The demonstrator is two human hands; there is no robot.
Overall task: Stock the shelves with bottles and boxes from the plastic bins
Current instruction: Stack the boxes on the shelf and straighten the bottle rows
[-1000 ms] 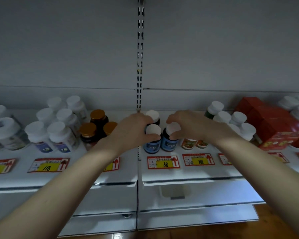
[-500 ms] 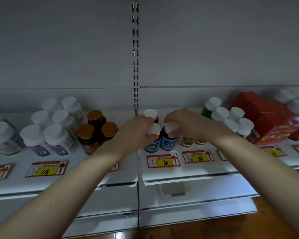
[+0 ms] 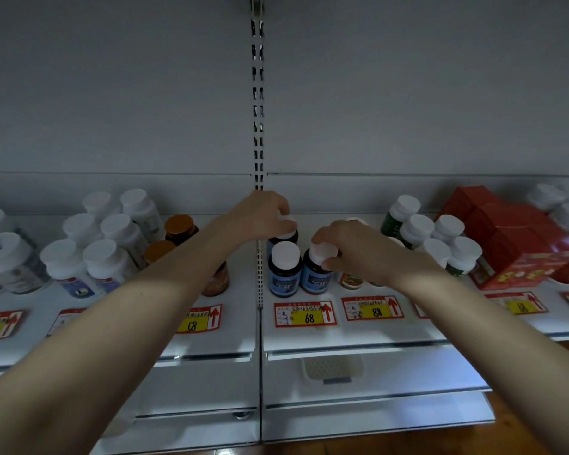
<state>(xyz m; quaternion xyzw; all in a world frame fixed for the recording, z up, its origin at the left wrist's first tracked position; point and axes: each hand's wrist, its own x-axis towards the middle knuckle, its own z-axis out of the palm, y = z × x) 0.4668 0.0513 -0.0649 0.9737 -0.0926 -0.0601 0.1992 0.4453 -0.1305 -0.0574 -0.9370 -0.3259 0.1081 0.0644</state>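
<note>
We find both hands reaching onto the white shelf [image 3: 309, 336] among blue-labelled bottles beside the slotted upright [image 3: 257, 93]. The left hand [image 3: 260, 218] curls over the white cap of the rear bottle [image 3: 284, 236], fingers closed on it; the hand covers most of that cap and the bottle's label is hidden behind the row in front. The right hand [image 3: 352, 247] pinches the cap of the front right bottle [image 3: 316, 274], thumb and fingertips on its rim. The front left bottle [image 3: 284, 270] stands free, touching its neighbour. We read 68 on the price tag [image 3: 304, 315] below these 2 and 88 on the next tag [image 3: 373, 309]; the smaller print is illegible. Behind the right wrist, short jars [image 3: 351, 281] show only their lower labels. The left forearm covers part of the amber-capped bottles [image 3: 179, 226]. White-capped bottles [image 3: 89, 257] at left and green bottles [image 3: 434, 238] at right are blurred. The red boxes [image 3: 519, 238] stand at far right, with further blurred white caps beyond them at the frame edge. We cannot make out the object [image 3: 332, 369] on the lower shelf.
</note>
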